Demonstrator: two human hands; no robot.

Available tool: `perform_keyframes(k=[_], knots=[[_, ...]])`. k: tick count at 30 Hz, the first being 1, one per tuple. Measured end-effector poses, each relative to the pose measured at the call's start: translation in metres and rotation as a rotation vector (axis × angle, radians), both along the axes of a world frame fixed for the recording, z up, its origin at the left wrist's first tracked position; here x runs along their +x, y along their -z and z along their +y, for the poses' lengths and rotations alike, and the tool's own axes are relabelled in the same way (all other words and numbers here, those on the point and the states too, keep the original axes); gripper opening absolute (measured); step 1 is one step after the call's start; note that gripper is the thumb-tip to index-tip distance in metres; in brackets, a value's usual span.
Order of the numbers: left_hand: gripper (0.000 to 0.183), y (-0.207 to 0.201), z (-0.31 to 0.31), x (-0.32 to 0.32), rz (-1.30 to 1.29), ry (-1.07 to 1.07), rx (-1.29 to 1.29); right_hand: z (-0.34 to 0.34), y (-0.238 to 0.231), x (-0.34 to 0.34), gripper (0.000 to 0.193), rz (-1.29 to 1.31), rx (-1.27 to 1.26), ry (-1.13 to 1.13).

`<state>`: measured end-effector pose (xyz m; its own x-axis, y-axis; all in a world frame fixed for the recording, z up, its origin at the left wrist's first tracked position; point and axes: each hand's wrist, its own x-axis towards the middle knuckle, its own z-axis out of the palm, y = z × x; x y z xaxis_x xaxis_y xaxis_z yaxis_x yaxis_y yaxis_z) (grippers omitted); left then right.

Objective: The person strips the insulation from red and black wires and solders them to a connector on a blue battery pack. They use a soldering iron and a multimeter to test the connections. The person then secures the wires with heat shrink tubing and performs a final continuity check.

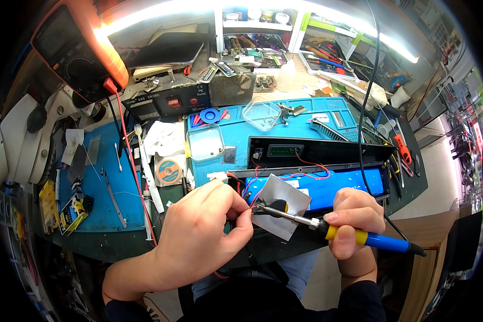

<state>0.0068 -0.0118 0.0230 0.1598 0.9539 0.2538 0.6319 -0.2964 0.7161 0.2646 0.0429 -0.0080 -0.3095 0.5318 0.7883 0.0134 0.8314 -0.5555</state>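
My right hand [354, 220] grips a soldering iron [383, 242] with a blue and yellow handle, its metal shaft pointing left. The iron's tip meets a small dark part close to the fingertips of my left hand [206, 225]. That hand is closed in a pinch on a thin red wire [253, 204]; the exact hold is partly hidden by the fingers. Beneath the tip lies a silvery grey sheet [284, 228], tilted over the edge of a black case [319, 153]. Inside the case sits a blue-wrapped battery pack [333, 185], with red and blue wires running along it.
A blue work mat [233, 123] carries plastic lids and a brush [330, 130]. An orange multimeter [80, 53] stands at left, its red lead hanging down. The iron's black cable [363, 123] crosses the case. Solder wick [169, 170] and screwdrivers lie around.
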Motion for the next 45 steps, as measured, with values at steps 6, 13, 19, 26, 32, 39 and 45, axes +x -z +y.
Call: perform_keyframes(k=[6, 13, 19, 26, 32, 39, 45], knots=[[0.01, 0.001, 0.0, 0.0, -0.004, -0.001, 0.001, 0.0, 0.014, 0.005, 0.024, 0.14, -0.008, -0.026], [0.01, 0.0, 0.0, -0.001, 0.0, 0.006, -0.004, -0.001, 0.013, 0.006, 0.046, 0.015, 0.149, 0.136], [0.014, -0.003, -0.002, -0.002, 0.019, 0.008, -0.052, -0.004, 0.01, -0.002, 0.057, -0.048, 0.193, 0.245], [0.014, -0.002, -0.002, -0.002, -0.005, 0.009, -0.048, -0.006, 0.001, -0.003, 0.056, -0.118, 0.183, 0.183], [0.008, 0.001, -0.001, -0.002, -0.053, 0.021, 0.002, -0.006, 0.001, 0.003, 0.058, -0.154, 0.25, 0.237], [0.007, -0.001, -0.004, -0.007, -0.075, 0.017, -0.013, -0.019, -0.007, 0.021, 0.058, 0.18, 0.042, 0.254], [0.007, -0.006, -0.007, -0.008, -0.085, 0.027, -0.011, -0.021, -0.029, 0.031, 0.054, 0.32, -0.009, 0.508]])
